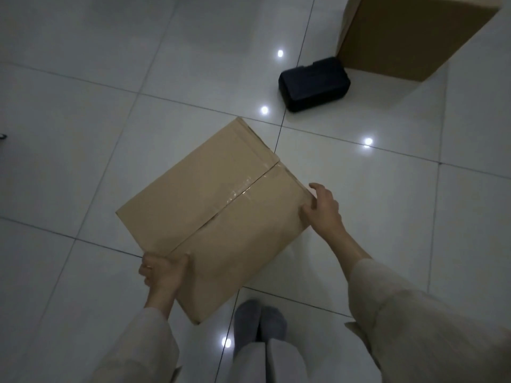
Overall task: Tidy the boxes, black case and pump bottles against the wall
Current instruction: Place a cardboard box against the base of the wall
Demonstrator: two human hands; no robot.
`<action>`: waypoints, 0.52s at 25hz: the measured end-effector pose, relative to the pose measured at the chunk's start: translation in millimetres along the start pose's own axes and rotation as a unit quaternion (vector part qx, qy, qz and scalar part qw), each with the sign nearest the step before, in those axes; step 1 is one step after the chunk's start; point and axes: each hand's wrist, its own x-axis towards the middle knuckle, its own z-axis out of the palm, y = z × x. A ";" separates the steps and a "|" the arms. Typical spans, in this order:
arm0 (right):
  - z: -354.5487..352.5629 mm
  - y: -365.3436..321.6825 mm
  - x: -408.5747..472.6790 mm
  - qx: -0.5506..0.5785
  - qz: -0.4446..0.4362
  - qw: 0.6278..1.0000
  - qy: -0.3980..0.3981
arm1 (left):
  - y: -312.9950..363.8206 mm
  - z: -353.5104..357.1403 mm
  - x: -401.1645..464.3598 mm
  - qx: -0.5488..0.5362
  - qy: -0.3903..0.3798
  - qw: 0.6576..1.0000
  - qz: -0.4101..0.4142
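Note:
A taped cardboard box [213, 211] is in front of me, turned diagonally over the tiled floor. My left hand [163, 272] grips its near left edge, thumb on top. My right hand [322, 208] holds its right corner with the fingers curled around the edge. A black case [313, 82] lies on the floor beyond the box, to the upper right. Behind the case stands a large cardboard box [409, 34], cut off by the top edge. No pump bottles are in view.
Glossy white floor tiles [110, 92] with dark joints and light reflections fill the scene. My feet in grey socks [258, 319] stand just below the held box. A small dark object [2, 136] shows at the left edge.

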 end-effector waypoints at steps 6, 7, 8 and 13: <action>21.3 13.9 13.5 0.104 0.010 0.994 -0.012 | -8.3 12.6 31.7 -0.064 -0.004 0.998 -0.024; 19.8 13.7 11.0 0.114 0.013 0.993 -0.004 | -7.7 13.2 30.1 -0.061 -0.004 0.998 -0.010; 17.1 14.5 8.0 0.120 0.019 0.993 0.002 | -4.9 13.0 27.4 -0.053 -0.003 0.999 0.007; -30.9 31.6 -19.1 0.159 0.060 0.984 0.062 | 45.3 15.6 3.8 0.004 -0.027 0.993 0.115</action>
